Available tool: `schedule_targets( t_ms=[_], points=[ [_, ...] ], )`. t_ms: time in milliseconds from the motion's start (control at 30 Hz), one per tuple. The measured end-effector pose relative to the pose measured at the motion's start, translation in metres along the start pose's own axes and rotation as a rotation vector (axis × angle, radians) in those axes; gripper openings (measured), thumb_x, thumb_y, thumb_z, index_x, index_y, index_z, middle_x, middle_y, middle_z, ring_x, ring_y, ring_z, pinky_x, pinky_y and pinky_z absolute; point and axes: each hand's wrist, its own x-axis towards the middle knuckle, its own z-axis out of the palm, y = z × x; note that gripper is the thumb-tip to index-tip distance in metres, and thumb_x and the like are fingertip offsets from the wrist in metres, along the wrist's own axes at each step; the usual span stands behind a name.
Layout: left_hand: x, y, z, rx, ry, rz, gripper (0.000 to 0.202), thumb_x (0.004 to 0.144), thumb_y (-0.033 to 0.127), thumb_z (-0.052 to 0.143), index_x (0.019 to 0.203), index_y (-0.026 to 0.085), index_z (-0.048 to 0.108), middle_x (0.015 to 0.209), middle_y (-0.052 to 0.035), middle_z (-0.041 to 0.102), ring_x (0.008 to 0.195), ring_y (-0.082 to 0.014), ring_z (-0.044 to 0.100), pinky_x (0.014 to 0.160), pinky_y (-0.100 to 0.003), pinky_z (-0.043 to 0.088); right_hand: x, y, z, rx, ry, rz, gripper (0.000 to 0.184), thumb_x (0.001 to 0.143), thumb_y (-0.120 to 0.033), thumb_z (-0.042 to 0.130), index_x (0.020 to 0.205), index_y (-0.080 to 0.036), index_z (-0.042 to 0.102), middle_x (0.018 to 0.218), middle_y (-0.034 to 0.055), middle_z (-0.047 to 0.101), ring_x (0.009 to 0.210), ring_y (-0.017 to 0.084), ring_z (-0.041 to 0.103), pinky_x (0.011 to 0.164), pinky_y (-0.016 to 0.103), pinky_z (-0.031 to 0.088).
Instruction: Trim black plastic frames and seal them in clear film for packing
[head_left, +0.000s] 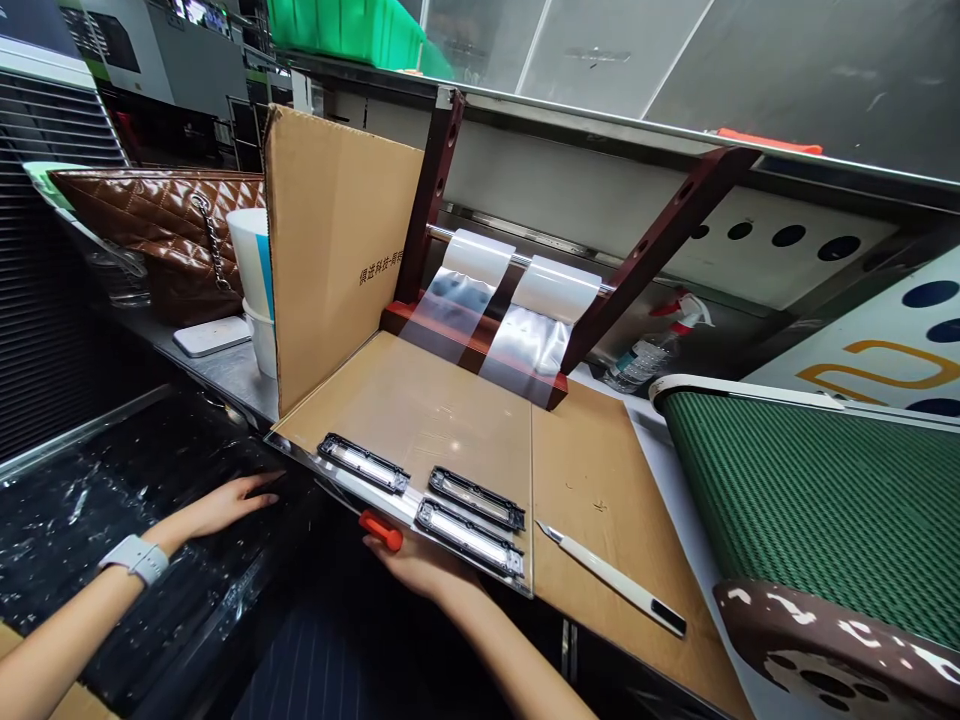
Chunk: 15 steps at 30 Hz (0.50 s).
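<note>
My left hand (229, 503), with a pale watch on the wrist, hangs left of the bench with its fingers stretched out and holds nothing. At the front edge of the bench, my right hand (420, 563) is closed around a red-orange plastic handle (381, 530); most of the fingers are hidden. Just above it lie three narrow black plastic frames with clear strips: a left one (364, 462), an upper right one (476, 497) and a lower right one (469, 538). A white-handled craft knife (611, 578) rests on cardboard to their right.
Two rolls of clear film (480, 258) hang on a dark red stand (517, 365) behind. An upright cardboard panel (337, 230) borders the left side, with a white cup (259, 290) and brown bag (180, 230) beyond. A green conveyor belt (825, 500) and spray bottle (652, 345) stand right.
</note>
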Motion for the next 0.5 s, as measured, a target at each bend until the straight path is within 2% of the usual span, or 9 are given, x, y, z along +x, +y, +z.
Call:
schedule_targets(
  t_ms=[267, 400, 500],
  points=[
    [0.007, 0.011, 0.004, -0.003, -0.031, 0.01, 0.046, 0.091, 0.046, 0.06, 0.129, 0.019, 0.057, 0.143, -0.011, 0.054, 0.131, -0.0337, 0.048, 0.111, -0.061, 0.032, 0.002, -0.002, 0.0, -0.012, -0.053, 0.052, 0.037, 0.09, -0.035, 0.059, 0.125, -0.025, 0.064, 0.125, 0.0074, 0.067, 0.121, 0.031, 0.058, 0.109, 0.051, 0.04],
    [0.01, 0.011, 0.011, 0.029, 0.019, 0.032, 0.048, 0.091, 0.049, 0.058, 0.128, 0.019, 0.058, 0.138, -0.0111, 0.059, 0.127, -0.0324, 0.053, 0.108, -0.059, 0.037, 0.004, 0.0, 0.003, -0.002, -0.094, 0.048, 0.036, 0.091, -0.032, 0.058, 0.126, -0.027, 0.063, 0.128, 0.0043, 0.066, 0.119, 0.026, 0.06, 0.107, 0.043, 0.044],
    [0.01, 0.01, 0.017, 0.079, 0.1, 0.05, 0.049, 0.091, 0.052, 0.057, 0.128, 0.018, 0.058, 0.134, -0.0114, 0.061, 0.123, -0.0317, 0.056, 0.105, -0.058, 0.04, 0.005, 0.003, 0.005, -0.009, -0.109, 0.05, 0.038, 0.09, -0.032, 0.058, 0.127, -0.025, 0.063, 0.127, 0.0046, 0.067, 0.117, 0.025, 0.062, 0.105, 0.039, 0.046]
  ],
)
